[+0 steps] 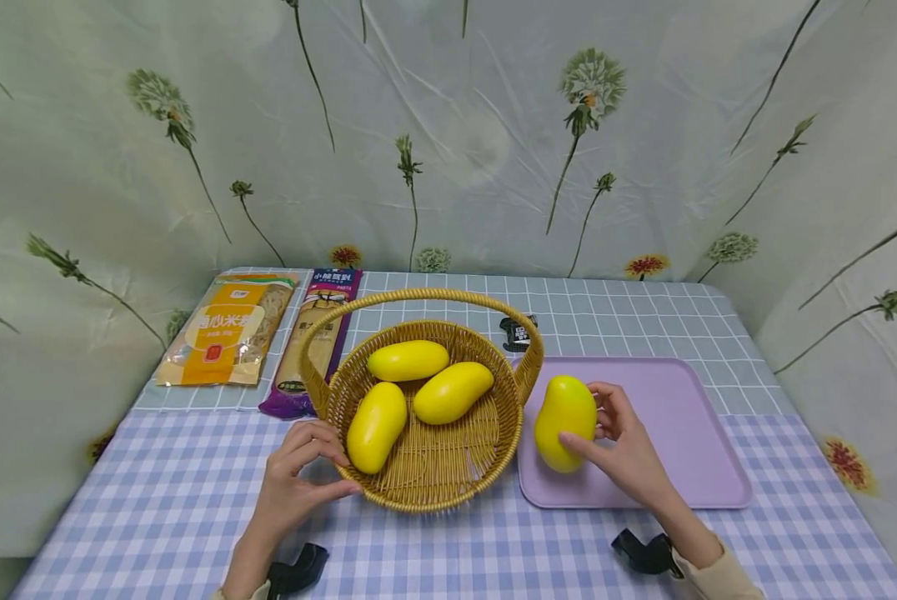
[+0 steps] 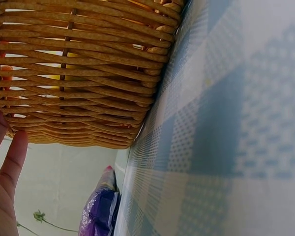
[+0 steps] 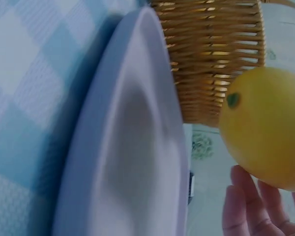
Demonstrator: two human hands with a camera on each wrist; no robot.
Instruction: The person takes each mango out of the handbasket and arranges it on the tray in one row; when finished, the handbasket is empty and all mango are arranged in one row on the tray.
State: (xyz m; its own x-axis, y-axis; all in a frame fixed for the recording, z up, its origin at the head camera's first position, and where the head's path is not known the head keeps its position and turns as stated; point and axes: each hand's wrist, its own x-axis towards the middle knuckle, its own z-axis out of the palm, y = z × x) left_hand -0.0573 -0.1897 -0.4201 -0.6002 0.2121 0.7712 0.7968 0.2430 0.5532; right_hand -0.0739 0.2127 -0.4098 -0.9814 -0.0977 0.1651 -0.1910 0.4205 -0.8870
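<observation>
Head view: three mangoes lie in the basket, which the left hand grips; the right hand holds a fourth mango (seemingly the only one left outside) above the tray.

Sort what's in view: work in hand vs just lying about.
Likely in use:
yellow oval mango in right hand
round brown wicker basket, left hand touching
three yellow mangoes inside
lilac rectangular tray

Likely idle:
orange-and-clear plastic bag
long purple pasta packet
small black item
</observation>
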